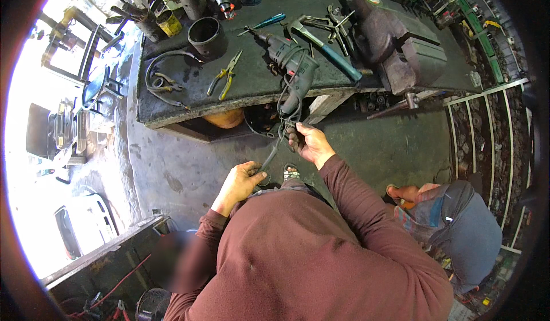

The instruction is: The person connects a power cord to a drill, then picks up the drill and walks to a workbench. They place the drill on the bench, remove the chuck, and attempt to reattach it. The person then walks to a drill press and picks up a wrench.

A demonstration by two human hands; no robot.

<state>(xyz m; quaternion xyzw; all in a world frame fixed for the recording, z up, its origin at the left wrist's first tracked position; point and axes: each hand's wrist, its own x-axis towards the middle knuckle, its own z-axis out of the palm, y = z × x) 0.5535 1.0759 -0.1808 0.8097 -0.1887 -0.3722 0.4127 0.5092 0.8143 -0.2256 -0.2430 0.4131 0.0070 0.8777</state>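
Note:
A grey power drill (294, 63) lies near the bench's front edge, its dark cord (279, 143) hanging in loops off the edge below the handle. My right hand (312, 144) is closed on the looped part of the cord, just under the drill handle. Lower and to the left, my left hand (242, 182) pinches the cord's thicker lower stretch between thumb and fingers. Left of the drill lie yellow-handled pliers (224, 76). Right of it rests a hammer (326, 49) with a blue handle, and behind it a blue-handled screwdriver (263, 23).
A big bench vise (401, 40) occupies the bench's right side. A metal cylinder (206, 37), a curved cable (152, 72) and a yellow can (169, 23) are at the left. Another person (464, 229) is low down at my right. A dark bin (114, 264) stands lower left.

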